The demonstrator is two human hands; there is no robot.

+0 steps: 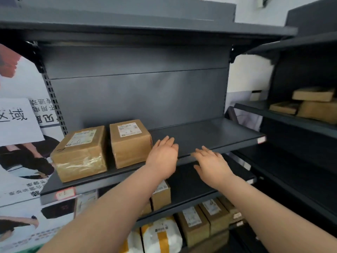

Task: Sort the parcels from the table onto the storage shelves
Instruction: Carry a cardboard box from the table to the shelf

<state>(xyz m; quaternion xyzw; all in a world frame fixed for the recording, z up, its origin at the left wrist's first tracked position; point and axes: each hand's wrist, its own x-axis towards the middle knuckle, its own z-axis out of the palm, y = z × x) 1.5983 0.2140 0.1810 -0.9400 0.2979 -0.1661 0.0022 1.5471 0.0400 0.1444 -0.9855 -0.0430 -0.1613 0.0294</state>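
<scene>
Parcels (131, 143) sit side by side on the grey shelf (200, 136), my left hand (163, 157) and right hand (212, 164) both spread wide and empty, so fetching another from the table seems next.

Matt grey metal shelf (200, 136); brown cardboard parcels (130, 143), glossy clear tape, white paper labels (129, 130).
</scene>
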